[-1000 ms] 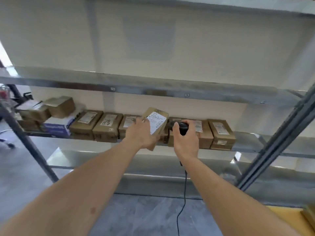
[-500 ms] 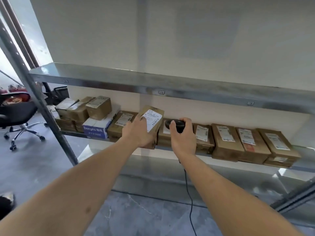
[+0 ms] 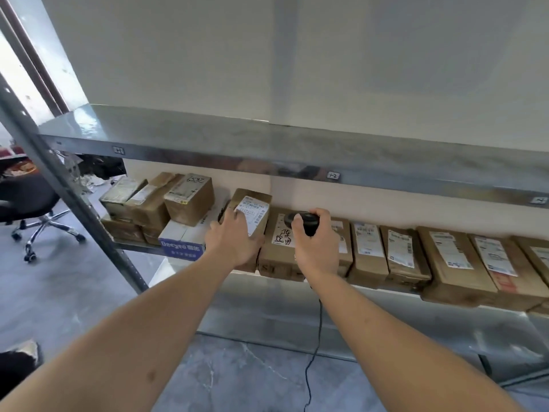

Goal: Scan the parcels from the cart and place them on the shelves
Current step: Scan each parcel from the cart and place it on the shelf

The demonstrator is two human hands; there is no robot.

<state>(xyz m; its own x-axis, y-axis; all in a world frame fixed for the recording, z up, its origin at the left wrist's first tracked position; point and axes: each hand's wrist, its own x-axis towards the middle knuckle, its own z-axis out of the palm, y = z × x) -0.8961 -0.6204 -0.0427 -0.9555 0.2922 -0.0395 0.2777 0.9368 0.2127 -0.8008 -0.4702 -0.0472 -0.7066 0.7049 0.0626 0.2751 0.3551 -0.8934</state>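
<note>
The left hand (image 3: 234, 245) grips a parcel (image 3: 252, 215), label up, likely to slot it left of the shelf (image 3: 297, 150) row. The right hand (image 3: 315, 248) clasps the scanner (image 3: 303, 221) nearby.

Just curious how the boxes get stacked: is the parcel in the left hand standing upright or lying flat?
Upright, leaning slightly. The parcel stands on end with its label facing out, taller than the flat boxes beside it, gripped by the left hand.

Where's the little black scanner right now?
The black scanner is gripped in the right hand, centre of the head view, held before the row of parcels on the shelf, just right of the parcel the left hand holds.
</note>
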